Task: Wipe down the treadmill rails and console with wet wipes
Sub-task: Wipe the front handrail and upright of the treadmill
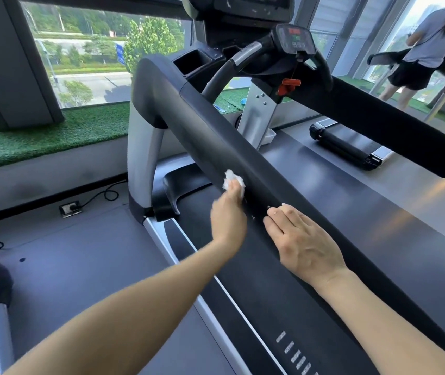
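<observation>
Could go wrong: wipe (232, 182) is scrunched into a small ball, so only a tiny bit touches the rail (243, 169). Might leave streaks or miss the far edge and the underside. Might also dry out long before the whole rail is done. Could slip out of the left hand (229, 220) if pushed hard along the smooth black top. Could also smear the fresh clean part, with the right hand (305, 244) lying bare on the rail just behind the wipe. Other rail (378, 117) and console (295, 39) still look untouched, a guess only, so easy to forget them or to run out of wet wipe. Red safety clip (289, 86) hangs under the console; might get tugged off when wiping there.

Wipe: white, crumpled, small, sitting on the side of the near rail about midway along it. Pinched in the left grip, fingers curled round it, most of it hidden under them. Right grip spread flat, fingers straight and close together, pressing on the rail top, holding nothing. Rail: long, wide, dark, matt, sloping up to the console. Hard to tell wet parts from dry.
</observation>
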`<action>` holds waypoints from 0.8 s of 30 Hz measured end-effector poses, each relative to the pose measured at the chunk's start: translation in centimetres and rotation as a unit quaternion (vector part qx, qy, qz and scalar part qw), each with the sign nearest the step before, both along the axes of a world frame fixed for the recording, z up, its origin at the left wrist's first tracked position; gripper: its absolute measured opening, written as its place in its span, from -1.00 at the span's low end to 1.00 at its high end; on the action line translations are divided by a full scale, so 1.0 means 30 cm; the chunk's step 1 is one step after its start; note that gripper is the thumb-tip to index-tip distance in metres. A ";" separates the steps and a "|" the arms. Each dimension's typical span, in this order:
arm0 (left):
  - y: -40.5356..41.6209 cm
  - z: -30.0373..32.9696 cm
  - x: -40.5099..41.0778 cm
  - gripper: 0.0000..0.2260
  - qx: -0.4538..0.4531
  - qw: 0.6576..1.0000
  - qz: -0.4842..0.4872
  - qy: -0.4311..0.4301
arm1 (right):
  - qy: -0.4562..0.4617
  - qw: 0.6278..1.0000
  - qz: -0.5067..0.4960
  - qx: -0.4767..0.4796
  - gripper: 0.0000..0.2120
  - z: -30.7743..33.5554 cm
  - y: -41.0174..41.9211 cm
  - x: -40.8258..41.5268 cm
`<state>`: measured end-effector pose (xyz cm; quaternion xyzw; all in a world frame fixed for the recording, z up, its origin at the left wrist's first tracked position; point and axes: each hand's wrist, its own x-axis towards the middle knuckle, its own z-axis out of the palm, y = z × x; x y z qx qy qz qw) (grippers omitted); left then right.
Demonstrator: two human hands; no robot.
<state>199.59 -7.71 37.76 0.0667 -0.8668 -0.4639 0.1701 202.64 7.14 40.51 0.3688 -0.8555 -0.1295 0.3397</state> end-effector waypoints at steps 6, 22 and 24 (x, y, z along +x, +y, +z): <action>0.024 -0.014 0.009 -0.44 0.054 0.998 -0.001 -0.027 | -0.019 1.000 -0.014 -0.018 -0.65 0.018 -0.002 0.004; -0.009 -0.066 -0.021 -0.70 0.235 0.972 0.006 -0.016 | -0.008 0.999 0.039 0.021 -0.68 -0.006 -0.137 -0.116; -0.066 -0.059 -0.112 -0.51 0.196 0.979 0.036 -0.040 | -0.003 0.999 0.038 0.025 -0.64 -0.013 -0.136 -0.117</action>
